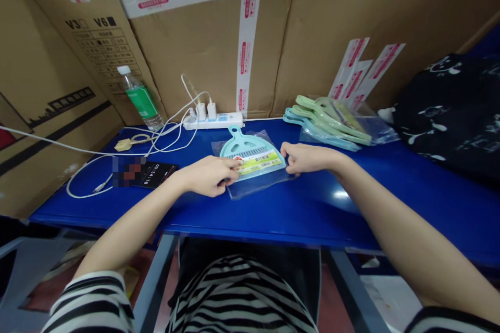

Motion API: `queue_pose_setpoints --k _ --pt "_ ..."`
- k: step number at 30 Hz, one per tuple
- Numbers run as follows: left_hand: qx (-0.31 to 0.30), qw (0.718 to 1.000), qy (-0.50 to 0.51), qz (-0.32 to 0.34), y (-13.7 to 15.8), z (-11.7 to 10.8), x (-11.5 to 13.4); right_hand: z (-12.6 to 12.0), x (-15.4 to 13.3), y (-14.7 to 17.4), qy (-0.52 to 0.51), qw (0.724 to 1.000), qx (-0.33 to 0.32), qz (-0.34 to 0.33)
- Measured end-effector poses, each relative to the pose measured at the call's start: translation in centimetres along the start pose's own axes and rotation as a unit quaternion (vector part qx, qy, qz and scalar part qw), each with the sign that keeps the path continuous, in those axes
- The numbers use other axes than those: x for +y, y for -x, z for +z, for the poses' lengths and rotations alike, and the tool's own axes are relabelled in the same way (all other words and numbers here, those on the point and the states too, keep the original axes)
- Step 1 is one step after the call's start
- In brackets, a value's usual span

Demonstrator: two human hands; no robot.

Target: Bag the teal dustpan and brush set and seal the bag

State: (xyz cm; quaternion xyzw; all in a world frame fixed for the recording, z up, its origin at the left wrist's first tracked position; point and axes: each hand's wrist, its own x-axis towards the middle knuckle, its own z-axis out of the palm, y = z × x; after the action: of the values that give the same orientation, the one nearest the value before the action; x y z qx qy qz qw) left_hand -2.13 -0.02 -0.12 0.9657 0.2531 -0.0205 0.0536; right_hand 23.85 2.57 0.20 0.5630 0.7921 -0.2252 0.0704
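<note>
A light blue mini dustpan with a brush and a yellow-green label card lies flat in front of me, its handle pointing away. Around it is a clear plastic bag, whose loose part lies toward me. At the bag's left side, my left hand is closed with its fingers pinching the edge near the label. My right hand is curled closed on the right edge, beside the dustpan's corner. The fingertips of both hands are partly hidden.
Several green and blue dustpans in bags are piled at the back right, beside a black patterned cloth item. At the back left are a power strip, white cables, a water bottle and a phone. Cardboard walls the rear.
</note>
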Motion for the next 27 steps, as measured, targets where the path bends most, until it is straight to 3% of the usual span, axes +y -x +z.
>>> queue_pose_setpoints --k 5,13,17,22,27 --pt "0.014 0.999 -0.023 -0.028 0.3 -0.2 -1.1 -0.5 -0.7 1.1 0.006 0.999 -0.037 -0.007" --pt "-0.022 0.996 -0.06 -0.062 0.6 -0.6 -0.7 -0.6 0.2 0.7 0.04 0.991 0.058 -0.117" --pt "-0.033 0.996 -0.053 -0.065 0.7 -0.7 -0.3 -0.2 0.6 0.2 0.035 0.987 0.046 -0.153" --pt "-0.008 0.998 -0.034 -0.053 0.7 -0.5 -0.5 -0.1 0.9 0.1 -0.005 0.989 -0.024 -0.143" --pt "0.005 0.998 -0.022 -0.056 0.4 -0.8 -0.7 -0.1 0.2 0.0 -0.036 0.992 -0.015 -0.124"
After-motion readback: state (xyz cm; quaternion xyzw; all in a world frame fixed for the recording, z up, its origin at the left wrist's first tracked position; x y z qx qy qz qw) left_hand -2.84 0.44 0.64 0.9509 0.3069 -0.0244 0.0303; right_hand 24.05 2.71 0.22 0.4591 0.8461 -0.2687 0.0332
